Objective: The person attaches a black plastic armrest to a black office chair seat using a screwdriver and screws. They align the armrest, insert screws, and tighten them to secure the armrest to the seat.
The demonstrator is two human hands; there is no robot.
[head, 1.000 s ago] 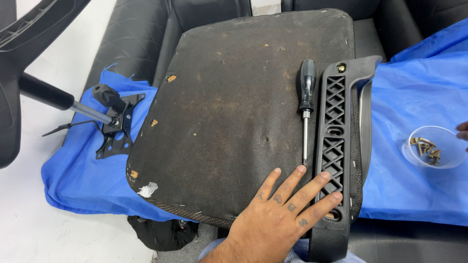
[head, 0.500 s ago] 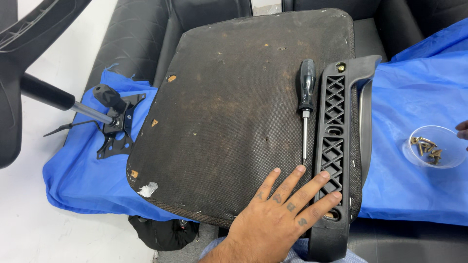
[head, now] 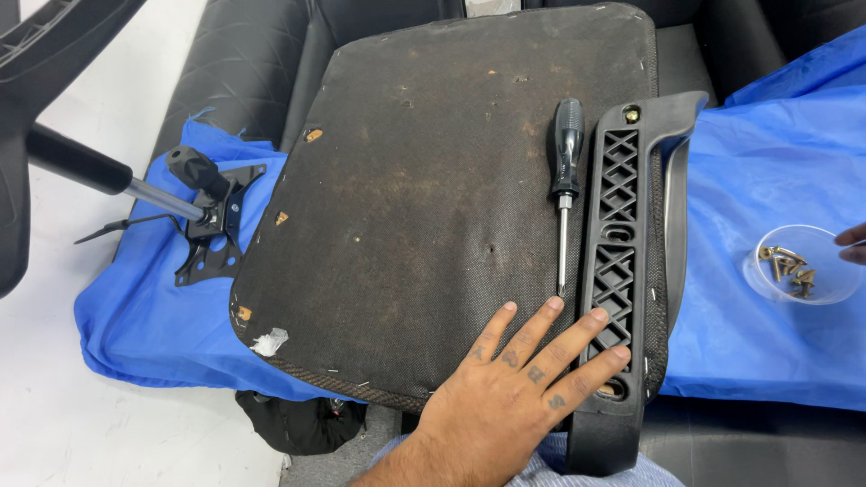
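Change: none since a second ago; nothing has moved.
Left hand [head: 505, 406]: fingers spread flat on seat underside [head: 433, 198] and armrest bracket [head: 622, 271], gripping nothing.
Right hand [head: 852, 245]: only fingertips show beside screw dish [head: 834, 280]; grip unclear.
Screwdriver [head: 566, 176]: lying untouched.

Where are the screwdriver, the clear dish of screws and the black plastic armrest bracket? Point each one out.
screwdriver [head: 567, 149]: head view, on its black handle.
clear dish of screws [head: 816, 243]: head view, on the dish's bare upper wall.
black plastic armrest bracket [head: 619, 194]: head view, on its upper lattice section.

Pretty bright, even overhead light, soft shadows only. Slight glare on the white floor [head: 54, 424] & blue cloth [head: 767, 162]. Sharp focus everywhere, no motion blur, bit of wide-angle stretch at edges.
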